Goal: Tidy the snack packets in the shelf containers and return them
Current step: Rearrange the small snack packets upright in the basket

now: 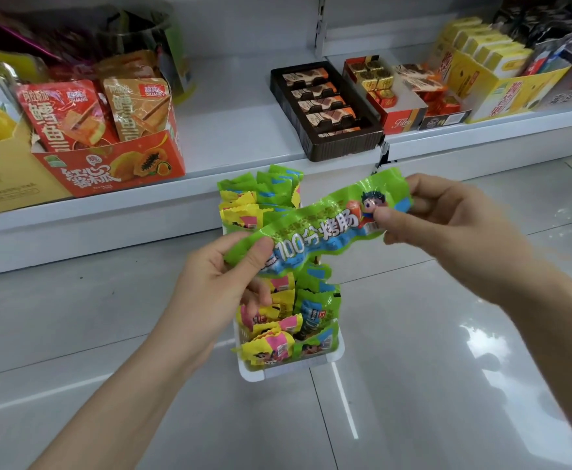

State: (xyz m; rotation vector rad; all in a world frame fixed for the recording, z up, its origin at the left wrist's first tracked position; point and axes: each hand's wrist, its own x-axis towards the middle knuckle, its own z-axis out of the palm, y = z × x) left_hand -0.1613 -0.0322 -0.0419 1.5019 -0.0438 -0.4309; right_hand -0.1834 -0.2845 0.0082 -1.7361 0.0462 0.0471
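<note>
A long green snack packet with white and blue lettering is stretched crosswise between both hands. My left hand pinches its lower left end with thumb on top. My right hand pinches its upper right end. Directly below them a white container stands on the grey tiled floor, packed with several green and yellow-pink packets in rows. Its far end reaches the shelf's front edge; the held packet and my left fingers hide its middle.
A low white shelf runs across the back with a bare gap at its middle. On it: an orange carton of packets at left, a dark brown chocolate tray, a red box and yellow boxes at right.
</note>
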